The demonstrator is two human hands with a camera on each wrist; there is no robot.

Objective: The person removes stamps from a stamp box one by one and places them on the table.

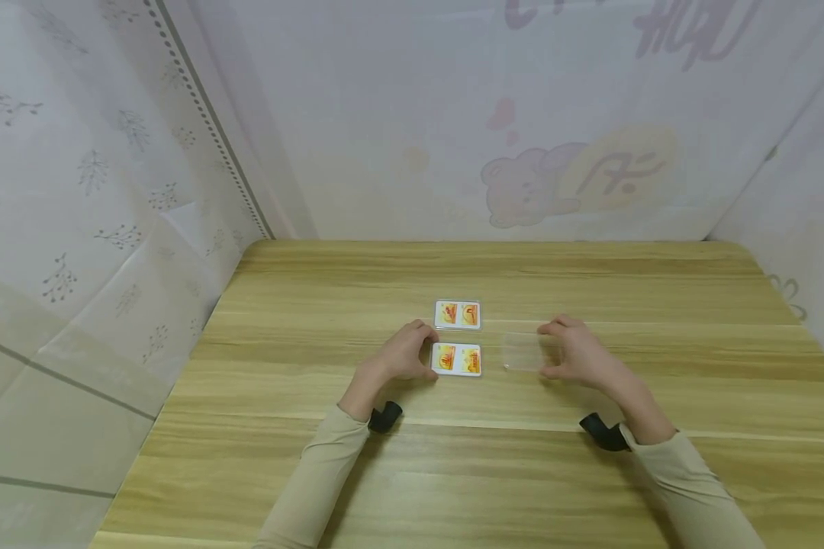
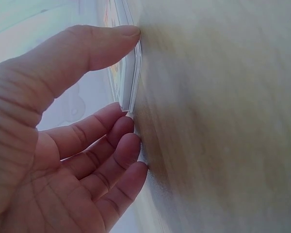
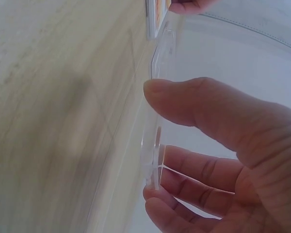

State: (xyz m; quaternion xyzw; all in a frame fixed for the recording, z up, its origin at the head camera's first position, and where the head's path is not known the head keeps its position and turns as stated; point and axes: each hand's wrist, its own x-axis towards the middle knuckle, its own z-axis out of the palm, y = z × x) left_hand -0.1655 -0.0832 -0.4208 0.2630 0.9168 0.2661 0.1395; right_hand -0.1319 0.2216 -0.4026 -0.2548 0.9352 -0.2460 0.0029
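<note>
Two flat white pieces lie on the table, each with two orange-and-yellow pictures. My left hand [image 1: 409, 354] holds the nearer picture piece [image 1: 457, 359] by its left end, thumb on the near edge and fingertips at the far corner. In the left wrist view that picture piece [image 2: 129, 73] has a clear layered rim. Just beyond it lies the farther picture piece [image 1: 458, 314], in a clear case. To the right, my right hand [image 1: 577, 352] grips a clear plastic cover [image 1: 522, 351] between thumb and fingers. The right wrist view shows this cover [image 3: 154, 141] close to the table.
Beneath everything is a wood-grain table [image 1: 412, 473]. A pale printed curtain [image 1: 384, 137] hangs behind its far edge, and patterned cloth [image 1: 110, 229] hangs on the left. Black curved pieces [image 1: 386, 417] sit at both wrists.
</note>
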